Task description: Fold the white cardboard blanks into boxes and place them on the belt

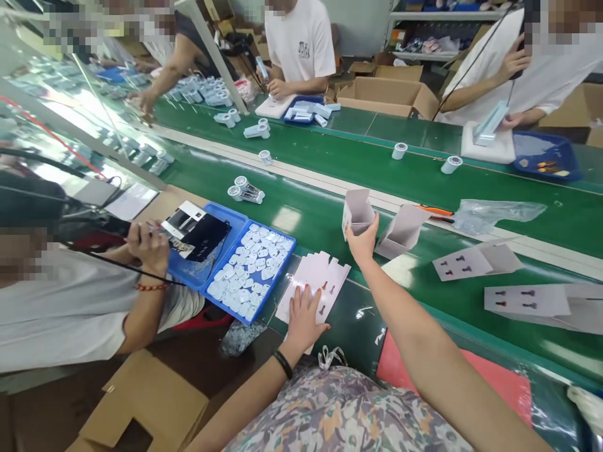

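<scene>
My left hand [304,319] lies spread on a flat, folded white carton [315,269] at the bench's near edge. Small pictures are printed on the carton, partly under my fingers. Out over the green belt, my right hand [362,243] grips a small open white box [357,204] standing upright, thumb and fingers around its near side. Just right of it stands another open white box [409,226]. Farther right, two printed white boxes [464,263] [527,300] lie on their sides with their flaps open.
A blue tray [288,260] of small white pieces sits left of the carton, beside a co-worker's hand [149,248]. An orange-handled tool [436,210] and a clear plastic bag [494,215] lie on the belt. White cylindrical parts [452,164] stand farther back. Red sheeting [494,383] is near my right forearm.
</scene>
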The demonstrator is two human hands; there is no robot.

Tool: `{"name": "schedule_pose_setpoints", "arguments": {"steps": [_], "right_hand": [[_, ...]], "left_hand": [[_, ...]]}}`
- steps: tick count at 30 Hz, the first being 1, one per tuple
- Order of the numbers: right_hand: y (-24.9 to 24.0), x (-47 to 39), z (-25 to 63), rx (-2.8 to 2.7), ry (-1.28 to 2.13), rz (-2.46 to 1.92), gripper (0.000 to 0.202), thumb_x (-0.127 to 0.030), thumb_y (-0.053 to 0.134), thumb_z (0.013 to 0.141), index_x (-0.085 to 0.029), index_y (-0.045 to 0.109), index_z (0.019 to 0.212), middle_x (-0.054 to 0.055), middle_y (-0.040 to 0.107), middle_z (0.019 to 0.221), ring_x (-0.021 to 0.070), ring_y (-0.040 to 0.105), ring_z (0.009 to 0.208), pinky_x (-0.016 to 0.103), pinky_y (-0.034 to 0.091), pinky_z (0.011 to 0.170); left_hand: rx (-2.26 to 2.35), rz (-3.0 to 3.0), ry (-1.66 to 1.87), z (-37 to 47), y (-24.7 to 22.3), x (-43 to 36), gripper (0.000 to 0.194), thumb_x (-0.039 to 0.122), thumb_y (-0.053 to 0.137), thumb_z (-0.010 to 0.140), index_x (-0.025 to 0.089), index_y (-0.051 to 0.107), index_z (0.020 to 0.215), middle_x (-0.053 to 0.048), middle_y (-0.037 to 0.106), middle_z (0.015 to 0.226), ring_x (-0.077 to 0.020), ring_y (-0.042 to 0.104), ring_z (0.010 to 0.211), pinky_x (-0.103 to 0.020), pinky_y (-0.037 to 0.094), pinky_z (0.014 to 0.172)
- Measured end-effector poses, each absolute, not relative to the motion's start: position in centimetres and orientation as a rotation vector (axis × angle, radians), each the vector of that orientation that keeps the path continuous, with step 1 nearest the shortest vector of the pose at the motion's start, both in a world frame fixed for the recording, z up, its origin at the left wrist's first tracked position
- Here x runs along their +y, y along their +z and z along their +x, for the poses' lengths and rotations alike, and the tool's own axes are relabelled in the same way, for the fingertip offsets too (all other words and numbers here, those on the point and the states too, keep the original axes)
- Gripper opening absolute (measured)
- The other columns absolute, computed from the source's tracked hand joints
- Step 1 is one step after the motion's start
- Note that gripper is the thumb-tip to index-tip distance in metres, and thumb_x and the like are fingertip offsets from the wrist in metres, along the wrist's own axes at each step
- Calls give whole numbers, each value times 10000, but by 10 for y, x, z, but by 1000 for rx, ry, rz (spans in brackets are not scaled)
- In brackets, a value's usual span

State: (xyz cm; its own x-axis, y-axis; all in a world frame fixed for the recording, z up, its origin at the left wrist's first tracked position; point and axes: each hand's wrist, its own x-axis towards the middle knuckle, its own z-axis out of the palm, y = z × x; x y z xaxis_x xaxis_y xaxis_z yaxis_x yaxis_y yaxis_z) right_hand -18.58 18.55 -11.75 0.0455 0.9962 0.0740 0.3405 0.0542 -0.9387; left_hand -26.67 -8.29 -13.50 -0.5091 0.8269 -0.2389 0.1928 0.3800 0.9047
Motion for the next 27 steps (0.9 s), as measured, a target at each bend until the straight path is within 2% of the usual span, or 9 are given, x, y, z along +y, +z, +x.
{"name": "schedule_pose_setpoints", "arguments": {"steps": [2, 4, 5, 7, 10, 13, 18, 23, 27], "right_hand": [[-134, 193, -186, -1432, 945, -1525, 1139, -354, 786, 746, -68, 136, 1636, 280, 285, 1674, 343, 302, 1572, 515, 277, 1273], [-147, 187, -180, -1433, 961, -1608, 1189, -407, 808, 742, -85, 107, 1647, 271, 307, 1668, 331, 346, 1547, 477, 302, 1262], [-152, 180, -175, -1447, 973, -1658, 1164, -428, 798, 756, -90, 128, 1646, 266, 353, 1645, 324, 404, 1509, 460, 328, 1246], [-161, 159, -162, -1492, 1013, -1763, 950, -435, 731, 814, -87, 312, 1593, 249, 523, 1511, 312, 567, 1343, 443, 413, 1174], [-169, 119, -142, -1556, 1099, -1868, 491, -366, 619, 866, -107, 660, 1282, 194, 694, 1224, 283, 694, 1046, 420, 514, 1022], [-175, 87, -129, -1581, 1174, -1905, 287, -293, 578, 865, -164, 749, 1057, 133, 746, 1097, 260, 707, 1001, 377, 525, 975], [-179, 78, -128, -1515, 1318, -1977, 225, -249, 581, 862, -211, 766, 984, 75, 792, 1033, 239, 723, 988, 344, 529, 926], [-169, 90, -139, -1389, 1432, -1991, 221, -416, 630, 863, -212, 713, 843, 72, 765, 900, 251, 709, 894, 351, 544, 823], [-147, 87, -146, -1351, 1618, -1838, 206, -400, 673, 818, -214, 694, 902, 66, 750, 942, 226, 690, 876, 330, 548, 772]], "left_hand": [[2064, 1122, 753, -273, -149, -87, 853, 366, 952, 607, 270, 643, 1396, -155, 392, 1673, -453, 86, 1621, -667, -6, 1291], [2129, 1339, 345, -277, -157, -89, 861, 381, 862, 741, 281, 523, 1526, -138, 265, 1736, -447, 84, 1623, -681, 67, 1287], [2131, 1419, 201, -279, -158, -90, 873, 364, 834, 776, 289, 471, 1566, -135, 232, 1748, -445, 93, 1622, -677, 110, 1286], [2102, 1529, 65, -284, -159, -93, 908, 331, 822, 791, 312, 412, 1601, -136, 219, 1752, -450, 127, 1616, -670, 187, 1276], [2062, 1619, 54, -292, -160, -97, 935, 328, 845, 766, 325, 416, 1597, -139, 250, 1741, -464, 192, 1598, -678, 257, 1251], [2067, 1661, 70, -297, -164, -99, 952, 331, 872, 735, 318, 438, 1583, -145, 284, 1729, -468, 233, 1585, -677, 279, 1241], [2088, 1710, 99, -298, -172, -100, 926, 328, 875, 733, 280, 468, 1564, -160, 322, 1711, -465, 272, 1572, -660, 307, 1234], [2122, 1743, 185, -297, -182, -105, 921, 299, 885, 719, 277, 487, 1549, -171, 340, 1699, -483, 285, 1558, -683, 319, 1219], [2077, 1784, 377, -303, -183, -113, 908, 353, 901, 706, 241, 514, 1520, -189, 347, 1685, -478, 285, 1555, -663, 333, 1222]]}}
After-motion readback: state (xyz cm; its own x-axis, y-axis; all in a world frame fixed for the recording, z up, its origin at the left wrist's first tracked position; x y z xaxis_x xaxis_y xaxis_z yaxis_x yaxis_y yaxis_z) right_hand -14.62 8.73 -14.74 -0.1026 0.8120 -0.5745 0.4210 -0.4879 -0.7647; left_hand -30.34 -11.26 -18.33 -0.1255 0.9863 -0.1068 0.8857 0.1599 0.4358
